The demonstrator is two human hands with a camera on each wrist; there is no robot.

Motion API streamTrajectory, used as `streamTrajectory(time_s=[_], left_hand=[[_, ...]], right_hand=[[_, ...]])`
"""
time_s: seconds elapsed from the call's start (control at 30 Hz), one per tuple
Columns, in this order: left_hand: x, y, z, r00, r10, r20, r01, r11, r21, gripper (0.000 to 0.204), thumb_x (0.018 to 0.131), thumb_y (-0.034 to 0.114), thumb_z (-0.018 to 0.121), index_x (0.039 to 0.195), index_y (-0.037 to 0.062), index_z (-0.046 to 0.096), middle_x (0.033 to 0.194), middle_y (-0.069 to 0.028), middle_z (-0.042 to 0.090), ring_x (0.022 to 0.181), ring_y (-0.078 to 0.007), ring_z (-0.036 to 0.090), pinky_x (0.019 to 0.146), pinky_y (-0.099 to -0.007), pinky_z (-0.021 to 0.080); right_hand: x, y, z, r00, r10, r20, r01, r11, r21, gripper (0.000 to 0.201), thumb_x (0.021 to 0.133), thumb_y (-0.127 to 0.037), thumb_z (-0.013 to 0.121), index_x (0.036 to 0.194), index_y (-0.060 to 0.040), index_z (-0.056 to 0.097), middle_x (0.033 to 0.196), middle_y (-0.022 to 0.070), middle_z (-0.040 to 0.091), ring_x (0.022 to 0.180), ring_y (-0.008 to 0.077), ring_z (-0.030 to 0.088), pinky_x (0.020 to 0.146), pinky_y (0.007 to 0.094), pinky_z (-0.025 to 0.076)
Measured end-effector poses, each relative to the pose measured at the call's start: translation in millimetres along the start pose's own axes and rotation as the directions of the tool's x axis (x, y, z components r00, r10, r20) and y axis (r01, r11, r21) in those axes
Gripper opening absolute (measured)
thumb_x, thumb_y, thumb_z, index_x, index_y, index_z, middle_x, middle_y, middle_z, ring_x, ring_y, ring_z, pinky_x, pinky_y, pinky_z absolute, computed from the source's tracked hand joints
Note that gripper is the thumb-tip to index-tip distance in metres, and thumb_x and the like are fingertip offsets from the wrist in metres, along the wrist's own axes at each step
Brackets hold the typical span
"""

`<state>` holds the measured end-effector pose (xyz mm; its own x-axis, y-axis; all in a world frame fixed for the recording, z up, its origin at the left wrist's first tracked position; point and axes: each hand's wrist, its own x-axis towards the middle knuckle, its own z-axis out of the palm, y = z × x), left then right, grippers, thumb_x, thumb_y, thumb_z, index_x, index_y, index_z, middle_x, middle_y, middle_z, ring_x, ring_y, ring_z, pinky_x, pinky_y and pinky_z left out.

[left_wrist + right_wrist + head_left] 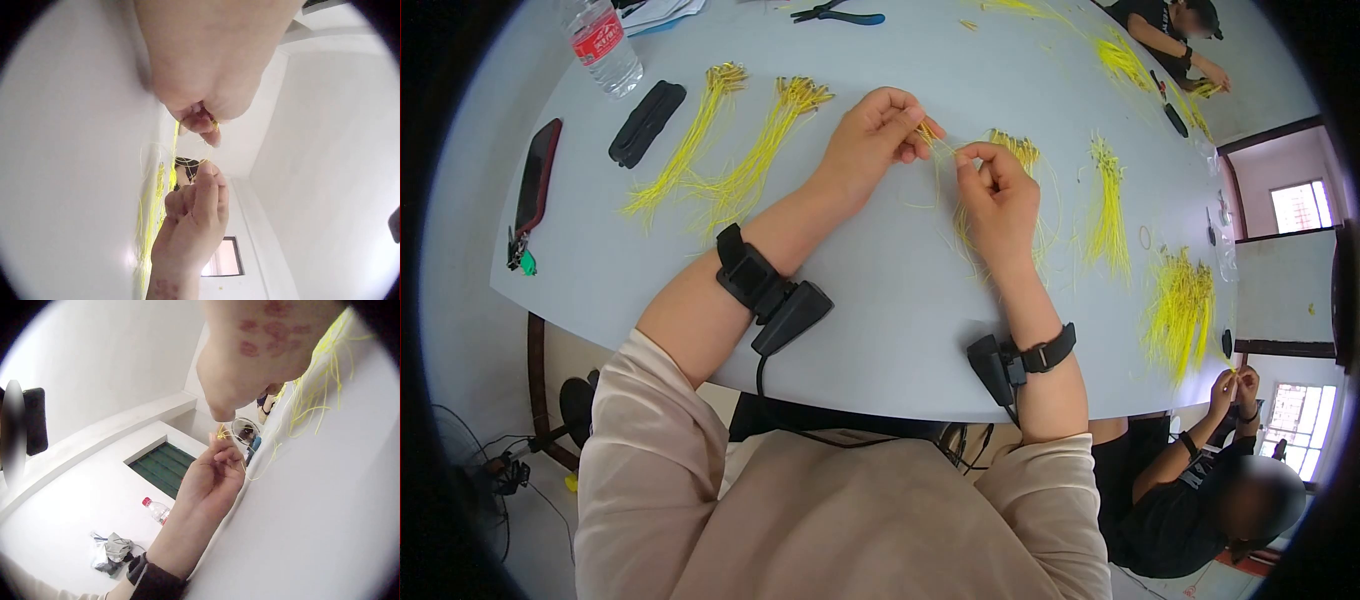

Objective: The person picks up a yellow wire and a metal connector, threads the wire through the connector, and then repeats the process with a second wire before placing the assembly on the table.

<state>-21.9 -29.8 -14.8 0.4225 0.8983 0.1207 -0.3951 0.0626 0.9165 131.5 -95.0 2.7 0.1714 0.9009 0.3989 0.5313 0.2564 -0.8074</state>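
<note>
Above the table, my left hand (pixel 878 135) pinches a small yellow cord piece (pixel 926 131) between thumb and fingers. Thin pale yellow strands run from it toward my right hand (pixel 1003 195), whose thumb and index finger pinch them. In the right wrist view, a yellow knotted tuft (pixel 221 434) shows at the fingertips of the left hand (pixel 212 478), and a loose strand (pixel 273 456) curves down from it. The left wrist view shows both hands' fingertips facing each other, a short gap apart. Just behind the right hand lies a bundle of yellow cords (pixel 1018 147).
Two yellow cord bundles, one with brownish tips (pixel 800 97), lie left; more bundles (pixel 1107 205) lie right. A black case (pixel 647 124), phone (pixel 538 178), water bottle (pixel 605 50) and pliers (pixel 840 15) are around the table. Two other people (pixel 1235 500) sit at the right.
</note>
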Motion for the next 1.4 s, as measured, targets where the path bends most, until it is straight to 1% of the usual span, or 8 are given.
streamTrajectory(time_s=[0.07, 0.33, 0.43, 0.73, 0.87, 1.03, 1.23, 1.4], left_hand=[[-0.1, 0.7, 2.0, 1.000, -0.006, 0.027, 0.007, 0.999, -0.043, 0.016, 0.095, 0.023, 0.043, 0.100, 0.0088, 0.047, 0.094, -0.0067, 0.060, 0.077, -0.0081, 0.052, 0.072, -0.0226, 0.044], [-1.1, 5.2, 3.8, 0.996, -0.035, 0.077, 0.047, 0.986, -0.160, 0.032, 0.097, 0.033, 0.034, 0.106, 0.0055, 0.047, 0.096, -0.0092, 0.060, 0.081, -0.0106, 0.053, 0.075, -0.0255, 0.044], [-1.7, 7.4, 5.1, 0.997, -0.035, 0.071, 0.047, 0.984, -0.171, 0.029, 0.097, 0.031, 0.036, 0.104, 0.0056, 0.048, 0.096, -0.0095, 0.060, 0.081, -0.0110, 0.054, 0.074, -0.0256, 0.043], [0.1, 0.1, 2.1, 0.997, 0.025, 0.076, -0.023, 0.999, -0.025, 0.012, 0.091, 0.012, 0.049, 0.100, 0.0051, 0.047, 0.099, -0.0096, 0.060, 0.083, -0.0124, 0.056, 0.075, -0.0257, 0.045], [1.6, -4.5, 1.4, 0.994, 0.065, 0.088, -0.074, 0.993, 0.097, 0.010, 0.092, 0.012, 0.045, 0.098, 0.0040, 0.046, 0.099, -0.0106, 0.060, 0.086, -0.0146, 0.058, 0.079, -0.0271, 0.046], [2.7, -1.5, 0.3, 0.988, 0.127, 0.091, -0.145, 0.960, 0.238, 0.010, 0.093, 0.011, 0.043, 0.099, 0.0031, 0.045, 0.099, -0.0109, 0.060, 0.084, -0.0151, 0.059, 0.080, -0.0278, 0.047], [4.8, -3.4, -2.0, 0.991, 0.123, 0.051, -0.133, 0.948, 0.288, 0.011, 0.094, 0.013, 0.042, 0.099, 0.0039, 0.046, 0.097, -0.0096, 0.061, 0.081, -0.0126, 0.058, 0.074, -0.0251, 0.046], [4.2, -2.1, -4.0, 0.995, 0.085, 0.054, -0.096, 0.963, 0.252, 0.011, 0.093, 0.015, 0.044, 0.099, 0.0065, 0.048, 0.094, -0.0056, 0.061, 0.073, -0.0077, 0.050, 0.068, -0.0205, 0.041]], right_hand=[[0.5, -0.2, 0.2, 0.999, 0.027, -0.045, -0.026, 1.000, 0.008, 0.006, 0.079, -0.008, 0.063, 0.082, -0.0038, 0.061, 0.050, -0.0049, 0.032, 0.046, 0.0040, 0.028, 0.043, 0.0213, 0.026], [1.3, -0.6, -0.1, 0.999, 0.035, -0.041, -0.034, 0.999, 0.025, 0.006, 0.079, -0.007, 0.063, 0.082, -0.0027, 0.061, 0.050, -0.0054, 0.031, 0.046, 0.0038, 0.027, 0.043, 0.0214, 0.025], [1.5, 1.5, 0.0, 0.998, 0.031, -0.047, -0.030, 0.999, 0.029, 0.006, 0.079, -0.007, 0.063, 0.082, -0.0024, 0.061, 0.050, -0.0053, 0.031, 0.046, 0.0039, 0.027, 0.043, 0.0213, 0.025], [1.7, 0.8, -0.4, 0.997, 0.028, -0.071, -0.026, 0.999, 0.037, 0.006, 0.079, -0.007, 0.063, 0.081, -0.0025, 0.061, 0.050, -0.0053, 0.031, 0.046, 0.0038, 0.027, 0.043, 0.0214, 0.025], [1.6, -1.9, -0.1, 0.994, 0.025, -0.109, -0.022, 0.999, 0.028, 0.005, 0.078, -0.007, 0.063, 0.081, -0.0028, 0.061, 0.050, -0.0054, 0.031, 0.046, 0.0038, 0.027, 0.043, 0.0214, 0.025], [1.8, -1.8, -0.8, 0.998, -0.003, -0.067, 0.003, 1.000, -0.007, 0.005, 0.079, -0.007, 0.063, 0.080, -0.0030, 0.061, 0.049, -0.0052, 0.031, 0.045, 0.0039, 0.028, 0.043, 0.0215, 0.025], [1.2, -3.6, -0.7, 0.999, 0.003, -0.041, -0.003, 1.000, -0.018, 0.006, 0.079, -0.008, 0.063, 0.081, -0.0032, 0.061, 0.049, -0.0049, 0.032, 0.045, 0.0043, 0.028, 0.043, 0.0221, 0.026], [1.4, -2.1, -0.6, 0.999, 0.025, -0.038, -0.026, 0.999, -0.028, 0.007, 0.080, -0.009, 0.063, 0.082, -0.0032, 0.061, 0.050, -0.0049, 0.032, 0.045, 0.0044, 0.029, 0.043, 0.0220, 0.026]])
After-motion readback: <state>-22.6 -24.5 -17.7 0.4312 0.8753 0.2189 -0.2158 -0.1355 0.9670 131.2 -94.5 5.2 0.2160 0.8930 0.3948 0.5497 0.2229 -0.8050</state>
